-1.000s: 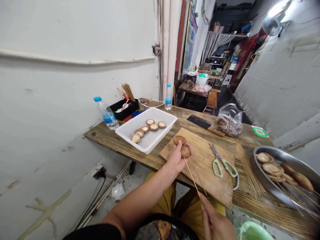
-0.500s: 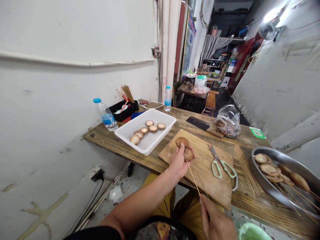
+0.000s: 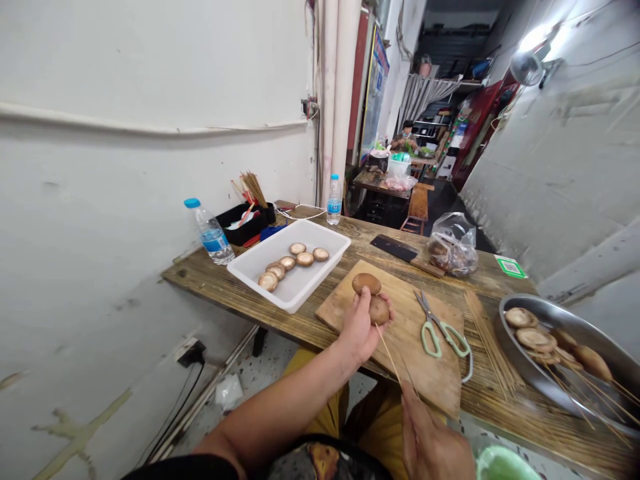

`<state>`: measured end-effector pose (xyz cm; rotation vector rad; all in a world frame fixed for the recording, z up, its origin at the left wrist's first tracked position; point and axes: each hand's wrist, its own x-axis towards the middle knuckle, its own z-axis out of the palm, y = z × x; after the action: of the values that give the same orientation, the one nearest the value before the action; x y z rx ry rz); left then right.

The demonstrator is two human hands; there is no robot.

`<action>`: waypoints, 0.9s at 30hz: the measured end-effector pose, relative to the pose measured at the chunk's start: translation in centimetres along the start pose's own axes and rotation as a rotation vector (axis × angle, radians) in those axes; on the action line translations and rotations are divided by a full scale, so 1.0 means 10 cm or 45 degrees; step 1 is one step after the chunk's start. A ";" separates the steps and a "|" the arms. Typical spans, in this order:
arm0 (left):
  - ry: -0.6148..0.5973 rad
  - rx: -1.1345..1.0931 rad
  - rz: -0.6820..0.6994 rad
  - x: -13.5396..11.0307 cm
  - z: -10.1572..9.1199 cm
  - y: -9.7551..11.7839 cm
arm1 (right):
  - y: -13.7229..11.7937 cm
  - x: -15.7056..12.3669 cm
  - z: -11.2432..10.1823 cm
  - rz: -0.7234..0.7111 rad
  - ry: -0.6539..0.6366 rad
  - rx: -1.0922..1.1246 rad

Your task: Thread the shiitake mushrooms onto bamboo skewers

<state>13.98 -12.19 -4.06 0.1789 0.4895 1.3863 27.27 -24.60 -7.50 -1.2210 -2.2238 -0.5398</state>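
Observation:
Two brown mushroom caps (image 3: 379, 311) are in my left hand (image 3: 361, 327), its fingers closed round them above the wooden cutting board (image 3: 345, 303). A thin bamboo skewer (image 3: 389, 352) runs from the nearer cap down to my right hand (image 3: 433, 433), which pinches its lower end near the board's front corner. How deep the skewer's tip sits in the caps is hidden. Scissors with pale green handles (image 3: 440, 330) lie spread on the right part of the board.
A white tray (image 3: 240, 277) with several mushroom caps stands left of the board. Loose skewers (image 3: 493, 347) and a steel basin (image 3: 505, 363) of skewered mushrooms lie right. Behind are a cleaver (image 3: 395, 247), a plastic bag (image 3: 453, 247) and water bottles (image 3: 213, 233). A person (image 3: 406, 137) sits far back.
The view has shifted slightly. Both hands keep their grip on the mushroom caps and the skewer, with hardly any movement between them.

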 end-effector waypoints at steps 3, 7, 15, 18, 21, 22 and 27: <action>-0.006 0.019 0.030 -0.01 0.01 -0.01 | -0.01 0.01 -0.01 -0.009 -0.019 -0.014; 0.019 0.021 0.011 -0.02 0.01 -0.04 | -0.04 0.07 -0.05 0.010 -0.023 -0.041; -0.003 0.035 0.018 -0.02 -0.03 -0.11 | -0.11 0.24 -0.12 0.075 0.062 -0.058; 0.027 0.042 -0.004 -0.03 -0.05 -0.11 | -0.12 0.23 -0.10 0.081 0.066 -0.065; 0.047 0.038 -0.017 -0.03 -0.04 -0.11 | -0.12 0.20 -0.07 0.086 0.048 -0.091; 0.044 0.038 -0.019 -0.04 -0.04 -0.11 | -0.12 0.19 -0.06 0.089 0.036 -0.091; 0.058 0.031 -0.042 -0.06 -0.04 -0.14 | -0.13 0.18 -0.05 0.077 0.002 -0.086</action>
<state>15.03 -13.08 -4.81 0.1591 0.5453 1.3551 25.47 -24.39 -6.09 -1.3172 -2.1752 -0.5956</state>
